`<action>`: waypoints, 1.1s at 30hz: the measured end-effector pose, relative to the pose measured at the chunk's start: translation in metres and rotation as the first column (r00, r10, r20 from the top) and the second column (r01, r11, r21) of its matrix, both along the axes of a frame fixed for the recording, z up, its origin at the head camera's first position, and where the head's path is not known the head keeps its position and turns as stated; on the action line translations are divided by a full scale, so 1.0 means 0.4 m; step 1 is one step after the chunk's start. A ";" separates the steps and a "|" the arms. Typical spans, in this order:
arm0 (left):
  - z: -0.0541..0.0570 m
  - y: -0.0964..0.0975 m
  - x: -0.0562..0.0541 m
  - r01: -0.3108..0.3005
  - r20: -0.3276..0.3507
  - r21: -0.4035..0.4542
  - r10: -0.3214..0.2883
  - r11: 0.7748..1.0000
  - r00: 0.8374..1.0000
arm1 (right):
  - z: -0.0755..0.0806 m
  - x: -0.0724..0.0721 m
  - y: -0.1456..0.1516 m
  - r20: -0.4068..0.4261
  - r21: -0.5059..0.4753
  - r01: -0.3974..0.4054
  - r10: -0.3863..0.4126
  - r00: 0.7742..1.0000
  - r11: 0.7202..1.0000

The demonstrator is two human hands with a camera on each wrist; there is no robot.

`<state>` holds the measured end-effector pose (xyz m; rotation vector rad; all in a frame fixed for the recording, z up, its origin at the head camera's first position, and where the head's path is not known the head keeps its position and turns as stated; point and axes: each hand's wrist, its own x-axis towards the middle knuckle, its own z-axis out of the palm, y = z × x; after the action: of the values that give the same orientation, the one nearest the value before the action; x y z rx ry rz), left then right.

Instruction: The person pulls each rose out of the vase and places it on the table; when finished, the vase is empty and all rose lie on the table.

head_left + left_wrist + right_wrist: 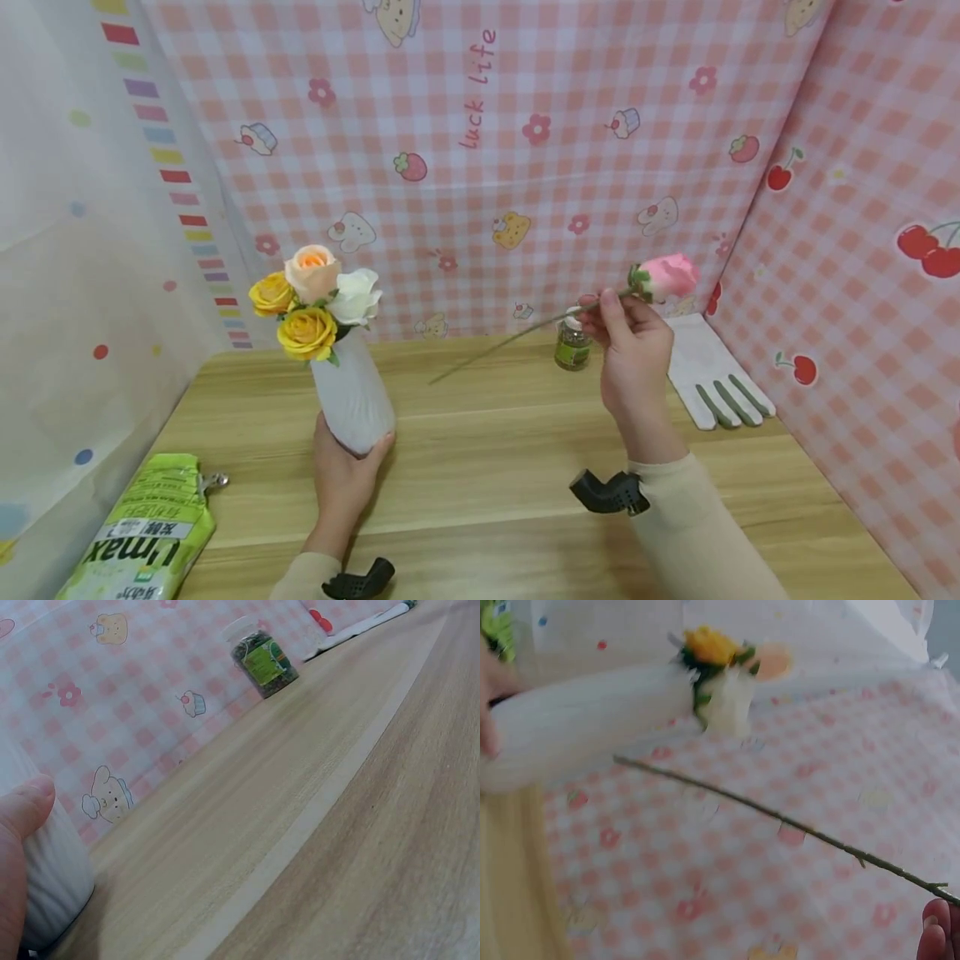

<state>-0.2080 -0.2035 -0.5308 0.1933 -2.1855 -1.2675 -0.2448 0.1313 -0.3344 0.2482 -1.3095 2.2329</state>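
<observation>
A white vase (354, 396) stands at the left of the table, with two yellow roses (306, 333), a peach rose (312, 273) and a white rose (356, 297) in its mouth. My left hand (345, 475) grips the vase low down, thumb on its right side; in the left wrist view the thumb (30, 806) lies against the ribbed wall. Up at the right, my right hand (633, 354) pinches a pink rose (669, 277) by its stem just below the bloom. The bare stem (802, 826) slants down and left, its end apart from the vase.
A small jar (573, 343) with a green label stands near the back wall. Behind the right hand lies a white glove (708, 375) with green-grey fingers. A green bag (146, 533) with a metal clip occupies the left front. Patterned cloth walls (480, 192) bound the table.
</observation>
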 end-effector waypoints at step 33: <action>-0.010 0.000 -0.006 0.030 -0.034 0.041 -0.029 0.999 0.999 | -0.317 -0.044 0.351 0.237 0.746 0.060 -0.349 0.907 0.663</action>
<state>-0.2103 -0.2037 -0.5347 0.1556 -2.1423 -1.3234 -0.2626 0.2717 -0.4612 -0.0540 -2.2800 1.4862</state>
